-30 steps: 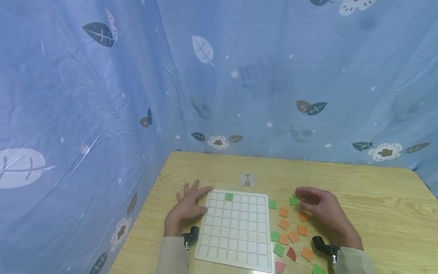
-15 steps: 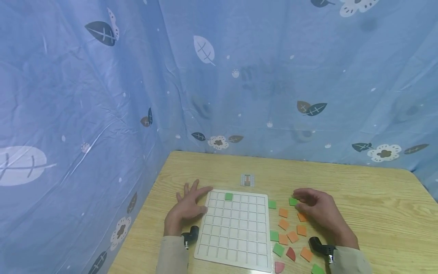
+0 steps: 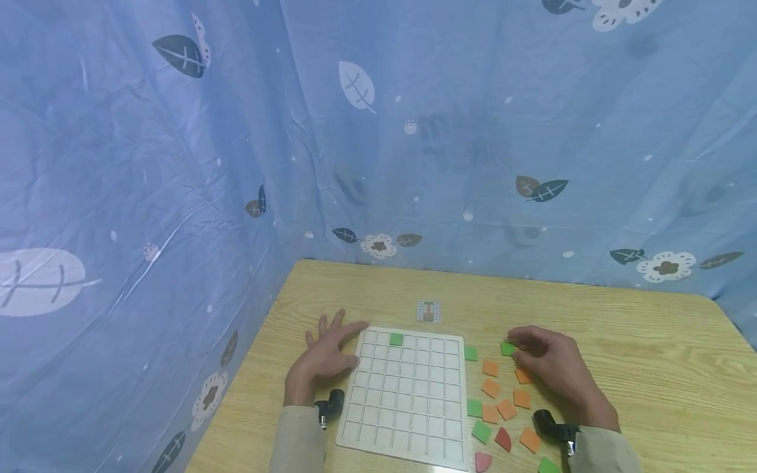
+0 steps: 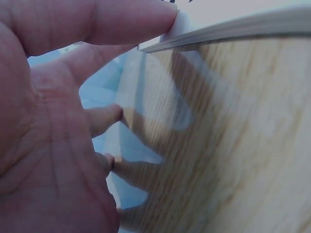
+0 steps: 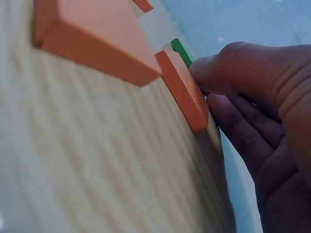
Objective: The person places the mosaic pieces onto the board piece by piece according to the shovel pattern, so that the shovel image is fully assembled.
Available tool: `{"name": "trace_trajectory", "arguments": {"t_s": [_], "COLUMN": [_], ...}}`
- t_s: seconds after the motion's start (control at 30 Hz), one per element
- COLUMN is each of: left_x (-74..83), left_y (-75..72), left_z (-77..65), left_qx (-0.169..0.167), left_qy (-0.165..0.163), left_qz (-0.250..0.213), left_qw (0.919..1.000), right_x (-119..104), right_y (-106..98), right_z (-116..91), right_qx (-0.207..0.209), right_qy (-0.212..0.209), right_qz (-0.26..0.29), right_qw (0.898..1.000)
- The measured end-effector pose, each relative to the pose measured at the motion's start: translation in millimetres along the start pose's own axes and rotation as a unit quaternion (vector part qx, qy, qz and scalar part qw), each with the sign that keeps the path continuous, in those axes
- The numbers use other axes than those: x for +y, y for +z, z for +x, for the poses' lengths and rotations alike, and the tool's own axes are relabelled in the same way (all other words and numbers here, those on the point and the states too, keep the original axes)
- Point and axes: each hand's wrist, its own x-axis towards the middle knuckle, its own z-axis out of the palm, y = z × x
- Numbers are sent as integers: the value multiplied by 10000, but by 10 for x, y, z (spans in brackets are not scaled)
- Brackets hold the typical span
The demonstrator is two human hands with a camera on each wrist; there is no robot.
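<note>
A white gridded board [image 3: 408,394] lies on the table, with one green square tile [image 3: 395,339] in its top row. My left hand [image 3: 322,358] is spread at the board's left side; the thumb [image 4: 131,22] touches the board's edge [image 4: 233,31] and the index fingertip reaches its far corner. To the right of the board, my right hand [image 3: 552,358] has thumb and fingers at a loose green square tile [image 3: 507,349], pinching it by its edges. In the right wrist view that green tile [image 5: 181,52] is partly hidden behind an orange tile [image 5: 182,90] and the thumb.
Several orange tiles [image 3: 490,388], other green tiles [image 3: 481,431] and two red quarter-round tiles [image 3: 503,439] lie between board and right forearm. A small printed pattern card [image 3: 428,311] lies beyond the board. Blue patterned cloth [image 3: 449,131] hangs behind and left of the wooden table.
My right hand has shifted slightly left, its thumb and fingers closing in on the loose green tile. The left hand and the board have stayed put.
</note>
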Motion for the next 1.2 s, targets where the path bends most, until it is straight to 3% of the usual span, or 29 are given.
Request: {"name": "trace_trajectory", "arguments": {"t_s": [0.4,0.77,0.97,1.2], "left_x": [15,8,7,14], "left_y": [0,2,-10,0], "left_z": [-1,19,29,18], "left_qx": [-3,-41,-61,-63], "left_qy": [-78,-128,-146,-145], "left_qz": [6,69,85,18], "left_qw": [10000,9999,9998,9999], "right_x": [-91,-431,-706,-945], "right_y": [-103,-275,-231,-85], "right_z": [-12,-26,4,96], "right_qx": [147,728,946,754], "right_qy": [60,-482,-777,-802], "right_qz": [135,458,639,672], "right_qw": [9998,9951,9904,9916]}}
